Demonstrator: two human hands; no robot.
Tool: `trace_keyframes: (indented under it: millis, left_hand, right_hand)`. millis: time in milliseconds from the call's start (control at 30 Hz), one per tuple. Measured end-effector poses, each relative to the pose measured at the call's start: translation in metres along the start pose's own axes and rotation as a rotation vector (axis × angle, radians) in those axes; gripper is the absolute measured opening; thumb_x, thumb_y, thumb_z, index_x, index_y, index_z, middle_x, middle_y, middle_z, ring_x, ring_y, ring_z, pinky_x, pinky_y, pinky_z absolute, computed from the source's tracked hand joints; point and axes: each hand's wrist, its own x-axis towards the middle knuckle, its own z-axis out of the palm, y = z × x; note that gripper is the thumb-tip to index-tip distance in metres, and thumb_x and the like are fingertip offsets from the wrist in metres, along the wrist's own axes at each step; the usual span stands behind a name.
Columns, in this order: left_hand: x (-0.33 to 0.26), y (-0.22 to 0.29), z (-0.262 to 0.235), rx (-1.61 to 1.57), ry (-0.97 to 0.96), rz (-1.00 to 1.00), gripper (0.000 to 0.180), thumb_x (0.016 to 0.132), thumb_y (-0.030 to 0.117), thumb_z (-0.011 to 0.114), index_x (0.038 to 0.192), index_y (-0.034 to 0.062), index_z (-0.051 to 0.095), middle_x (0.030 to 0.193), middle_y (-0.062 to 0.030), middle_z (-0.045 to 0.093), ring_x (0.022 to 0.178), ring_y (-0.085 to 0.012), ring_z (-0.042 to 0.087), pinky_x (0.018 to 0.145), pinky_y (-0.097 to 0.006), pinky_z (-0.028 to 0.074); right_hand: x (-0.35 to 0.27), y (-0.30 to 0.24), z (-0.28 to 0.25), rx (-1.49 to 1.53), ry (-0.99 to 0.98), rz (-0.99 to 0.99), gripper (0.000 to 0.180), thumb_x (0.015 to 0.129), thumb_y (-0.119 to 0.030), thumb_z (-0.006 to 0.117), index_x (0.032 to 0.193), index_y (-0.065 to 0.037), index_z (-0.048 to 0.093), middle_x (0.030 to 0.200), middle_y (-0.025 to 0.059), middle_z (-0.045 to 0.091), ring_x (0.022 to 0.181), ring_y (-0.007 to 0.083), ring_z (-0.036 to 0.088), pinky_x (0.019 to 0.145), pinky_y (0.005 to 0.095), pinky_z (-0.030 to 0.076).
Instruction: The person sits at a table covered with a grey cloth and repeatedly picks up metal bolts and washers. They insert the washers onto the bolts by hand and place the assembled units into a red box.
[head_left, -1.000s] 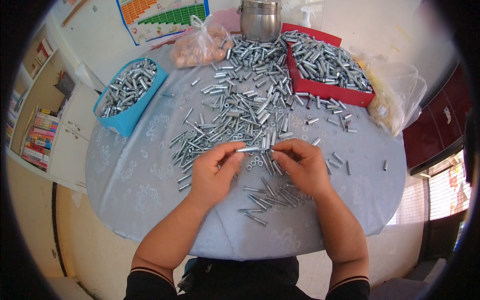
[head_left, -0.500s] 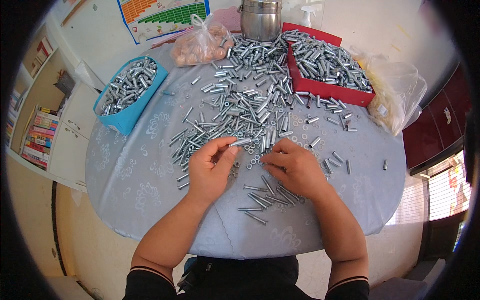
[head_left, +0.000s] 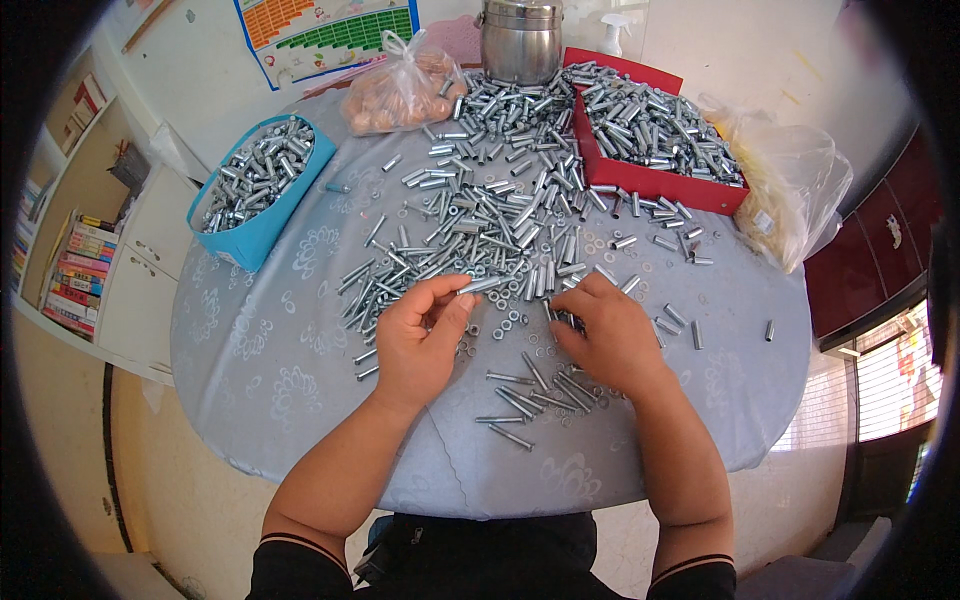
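Note:
Between the thumb and fingers of my left hand (head_left: 422, 335) is a silver metal sleeve (head_left: 480, 285), held nearly level at the near edge of the pile; whether a bolt sits inside cannot be made out. My right hand (head_left: 612, 335) is curled over the table just right of the loose nuts (head_left: 505, 325), its fingertips drawn together and pointing down. What they grip, if anything, is hidden. Beyond both hands spreads a heap of bolts and sleeves (head_left: 480, 225). Several long bolts (head_left: 515, 400) lie nearer to me, below the right hand, with washers among them.
A blue box (head_left: 262, 245) full of metal fasteners stands at the left, a red box (head_left: 665, 187) of them at the back right. Behind are a tied bag (head_left: 395, 100) of round brown things, a steel pot (head_left: 522, 45) and a clear plastic bag (head_left: 790, 190). Loose sleeves (head_left: 698, 335) lie at the right.
My right hand has shifted a little to the right, away from the nuts, with its fingers curled. My left hand stays in place with the sleeve.

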Motion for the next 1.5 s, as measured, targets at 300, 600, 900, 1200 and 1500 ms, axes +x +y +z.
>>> trace_keyframes:
  millis: [300, 600, 900, 1200, 1500]
  left_hand:
    - [0.0, 0.002, 0.001, 0.001, -0.018, -0.012, 0.022, 0.093, 0.01, 0.062, 0.112, 0.0008, 0.063, 0.093, -0.0064, 0.07, 0.074, -0.0049, 0.059, 0.061, -0.019, 0.047]
    - [-0.005, -0.003, 0.002, 0.046, -0.161, -0.055, 0.022, 0.09, 0.0, 0.062, 0.112, 0.0001, 0.064, 0.095, -0.0039, 0.069, 0.079, -0.0053, 0.06, 0.067, -0.02, 0.047]
    - [0.002, 0.006, -0.005, -0.101, -0.091, -0.113, 0.018, 0.089, 0.0, 0.061, 0.107, -0.001, 0.064, 0.093, -0.0068, 0.07, 0.071, -0.0047, 0.057, 0.062, -0.02, 0.045]
    - [0.0, 0.022, -0.003, -0.131, -0.042, -0.095, 0.018, 0.089, 0.002, 0.061, 0.106, -0.0005, 0.065, 0.088, -0.0064, 0.07, 0.065, -0.005, 0.055, 0.058, -0.02, 0.045]
    - [-0.017, 0.039, 0.012, 0.001, -0.167, -0.027, 0.019, 0.089, 0.003, 0.063, 0.107, 0.0012, 0.066, 0.091, -0.005, 0.071, 0.068, -0.0039, 0.055, 0.059, -0.02, 0.046]
  right_hand:
    - [0.005, 0.017, 0.003, 0.28, 0.126, -0.042, 0.014, 0.081, -0.012, 0.067, 0.094, -0.006, 0.068, 0.09, 0.0128, 0.064, 0.085, 0.0325, 0.063, 0.074, 0.0405, 0.05]
    - [0.004, 0.019, 0.001, 0.251, 0.102, -0.03, 0.011, 0.081, -0.011, 0.067, 0.091, -0.005, 0.069, 0.089, 0.0127, 0.065, 0.083, 0.0322, 0.063, 0.073, 0.039, 0.051]
    - [0.005, 0.014, -0.005, 0.423, 0.215, 0.028, 0.013, 0.082, -0.01, 0.068, 0.092, -0.002, 0.07, 0.085, 0.0124, 0.066, 0.073, 0.0269, 0.064, 0.065, 0.0355, 0.051]
    - [0.004, 0.012, -0.015, 0.351, 0.151, -0.012, 0.015, 0.082, -0.013, 0.067, 0.092, -0.002, 0.07, 0.088, 0.0138, 0.068, 0.075, 0.027, 0.065, 0.069, 0.0349, 0.052]
    - [-0.059, 0.025, -0.041, 0.268, -0.097, 0.023, 0.015, 0.078, -0.011, 0.069, 0.09, -0.003, 0.07, 0.084, 0.0136, 0.068, 0.076, 0.0279, 0.065, 0.07, 0.0356, 0.052]
